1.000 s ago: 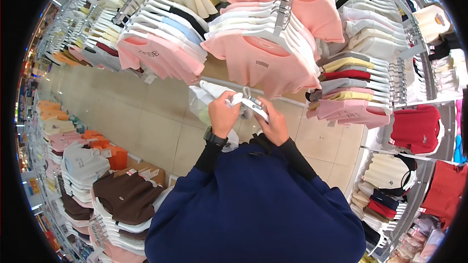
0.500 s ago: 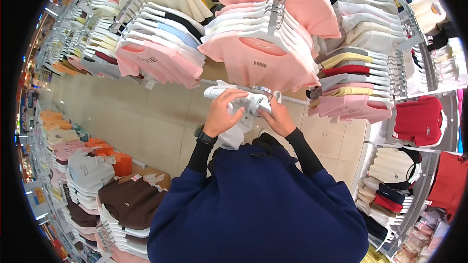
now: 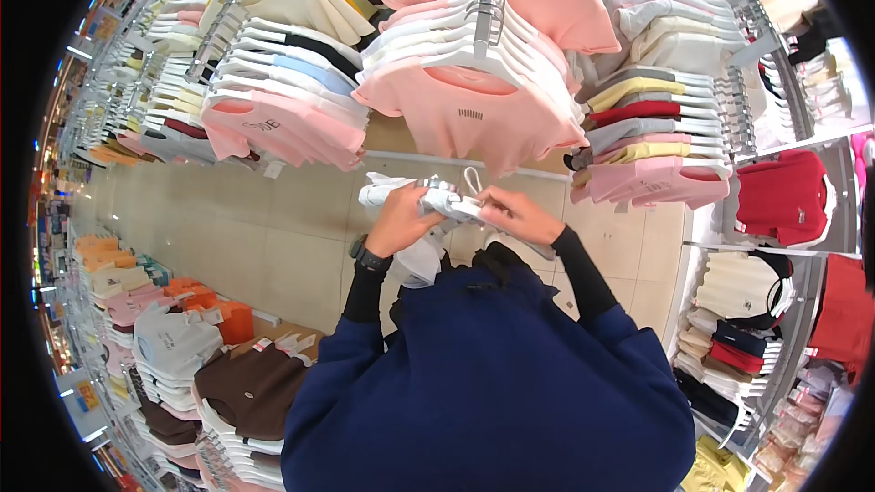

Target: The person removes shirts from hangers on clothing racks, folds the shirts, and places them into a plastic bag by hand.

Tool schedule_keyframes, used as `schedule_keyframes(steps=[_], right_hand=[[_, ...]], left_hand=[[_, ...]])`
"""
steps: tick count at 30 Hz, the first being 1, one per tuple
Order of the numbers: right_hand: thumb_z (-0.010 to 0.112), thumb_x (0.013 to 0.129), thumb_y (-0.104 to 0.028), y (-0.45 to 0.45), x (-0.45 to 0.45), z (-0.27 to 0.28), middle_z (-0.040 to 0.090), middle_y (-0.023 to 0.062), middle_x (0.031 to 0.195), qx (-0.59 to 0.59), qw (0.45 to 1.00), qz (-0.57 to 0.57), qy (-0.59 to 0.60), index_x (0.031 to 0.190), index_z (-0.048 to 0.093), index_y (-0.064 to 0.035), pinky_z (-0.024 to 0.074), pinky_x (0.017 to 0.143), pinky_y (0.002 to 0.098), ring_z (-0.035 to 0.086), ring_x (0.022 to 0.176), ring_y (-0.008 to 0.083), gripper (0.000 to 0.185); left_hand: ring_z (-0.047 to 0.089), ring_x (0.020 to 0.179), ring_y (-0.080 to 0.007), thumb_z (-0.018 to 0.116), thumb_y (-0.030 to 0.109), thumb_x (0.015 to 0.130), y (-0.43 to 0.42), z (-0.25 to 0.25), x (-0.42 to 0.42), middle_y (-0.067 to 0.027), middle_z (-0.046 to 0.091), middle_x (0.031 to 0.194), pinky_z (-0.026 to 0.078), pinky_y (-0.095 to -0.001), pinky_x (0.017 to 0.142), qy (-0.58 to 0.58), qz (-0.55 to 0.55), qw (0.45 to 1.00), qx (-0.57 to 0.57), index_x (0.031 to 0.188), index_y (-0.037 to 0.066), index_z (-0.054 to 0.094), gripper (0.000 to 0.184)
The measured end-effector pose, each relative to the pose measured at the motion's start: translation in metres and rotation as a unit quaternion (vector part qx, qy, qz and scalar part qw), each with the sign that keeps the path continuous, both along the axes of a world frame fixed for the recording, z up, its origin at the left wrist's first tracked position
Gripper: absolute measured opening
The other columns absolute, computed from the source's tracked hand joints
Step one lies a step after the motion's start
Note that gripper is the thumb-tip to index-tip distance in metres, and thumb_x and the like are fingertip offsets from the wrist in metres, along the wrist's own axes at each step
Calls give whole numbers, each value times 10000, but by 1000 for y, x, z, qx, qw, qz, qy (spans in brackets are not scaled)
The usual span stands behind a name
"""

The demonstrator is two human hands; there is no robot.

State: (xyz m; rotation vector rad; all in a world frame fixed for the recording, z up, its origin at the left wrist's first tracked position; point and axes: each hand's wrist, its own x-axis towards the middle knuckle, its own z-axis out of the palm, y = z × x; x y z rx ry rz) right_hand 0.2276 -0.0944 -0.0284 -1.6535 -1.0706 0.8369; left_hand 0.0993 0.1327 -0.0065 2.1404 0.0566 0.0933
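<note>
My left hand [image 3: 399,220], with a dark watch on its wrist, grips a white garment [image 3: 421,260] that hangs in loose folds below it. My right hand [image 3: 521,215] pinches the white hanger [image 3: 468,207] at the garment's right side. A pale loop stands up between the two hands. Part of the garment sticks out to the left beyond my left hand. Just beyond my hands a pink T-shirt [image 3: 469,114] hangs at the front of a rack.
Rows of hanging shirts fill the racks ahead. A brown shirt [image 3: 251,387] and an orange stack [image 3: 228,317] lie at the lower left. Red shirts [image 3: 781,198] hang on the right beside shelves of folded clothes. Tiled floor [image 3: 264,255] shows between the racks.
The white garment and hanger have turned in my hands. My right hand has shifted to the right, its fingers now pointing left. The view has moved slightly.
</note>
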Motion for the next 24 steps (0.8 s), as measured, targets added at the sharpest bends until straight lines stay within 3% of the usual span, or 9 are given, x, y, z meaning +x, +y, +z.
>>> schedule_keyframes(steps=[2, 4, 5, 11, 14, 15, 18, 21, 24], right_hand=[[431, 1015, -456, -10, 19, -13, 650, 99, 912, -33, 993, 19, 107, 1145, 595, -37, 497, 666, 330, 619, 725, 189, 468], [353, 1028, -498, -17, 34, -20, 652, 92, 948, -115, 958, 10, 261, 1152, 604, -47, 505, 676, 311, 615, 723, 166, 531], [462, 1003, -455, -18, 39, -27, 641, 81, 1010, -117, 966, -5, 231, 1186, 589, -50, 518, 687, 296, 614, 728, 153, 462], [728, 838, -357, 23, 26, -89, 606, 101, 1097, -61, 988, -140, 4, 1240, 533, -25, 555, 659, 313, 633, 756, 175, 557], [725, 826, -308, 36, 14, -79, 621, 110, 1032, -174, 980, -52, 78, 1193, 555, -9, 581, 610, 320, 652, 739, 187, 503], [708, 825, -255, 38, 14, -92, 630, 108, 955, -161, 980, -23, 117, 1091, 597, 14, 591, 564, 316, 664, 700, 186, 394], [694, 828, -198, 33, 19, -133, 635, 85, 856, -123, 972, -81, 184, 973, 626, 25, 595, 566, 299, 666, 676, 174, 274], [669, 797, -89, 21, 21, -132, 637, 98, 797, -40, 951, -244, 184, 924, 631, 15, 569, 579, 317, 657, 664, 188, 168], [636, 743, 4, 12, 30, -108, 628, 134, 786, -42, 930, -311, -192, 914, 619, 0, 523, 605, 347, 635, 655, 224, 172]], left_hand=[[640, 831, -321, 757, 109, 743, 3, 16, -5, -133, 659, 896, 489, -368, 751, -12, -7, 999, -30, 1016, 42, 676, 292], [623, 830, -283, 767, 70, 727, 5, 33, -12, -96, 653, 895, 485, -334, 765, 4, -12, 1000, -20, 993, 35, 662, 288], [617, 830, -277, 768, 63, 725, 7, 40, -15, -92, 652, 897, 484, -332, 767, 2, -20, 1000, -19, 993, 35, 661, 290], [618, 839, -247, 766, 15, 704, 11, 63, -27, -82, 655, 911, 483, -326, 763, 14, -27, 999, -13, 992, 38, 662, 307], [626, 833, -244, 766, 4, 700, 12, 64, -31, -81, 660, 916, 487, -328, 754, -7, -20, 1000, -22, 990, 34, 660, 310], [628, 831, -245, 766, 3, 699, 14, 63, -34, -81, 662, 917, 489, -329, 752, -7, -13, 1000, -23, 989, 31, 659, 310], [629, 837, -250, 763, 6, 707, 21, 58, -42, -93, 662, 920, 489, -332, 760, -11, 24, 999, -27, 988, 18, 653, 302], [627, 849, -261, 751, 15, 728, 24, 50, -50, -111, 660, 926, 487, -335, 777, -19, 86, 996, -36, 993, 4, 647, 285], [627, 865, -269, 735, 32, 765, 25, 35, -54, -127, 663, 946, 484, -335, 799, -22, 168, 984, -50, 1017, 4, 648, 268]])
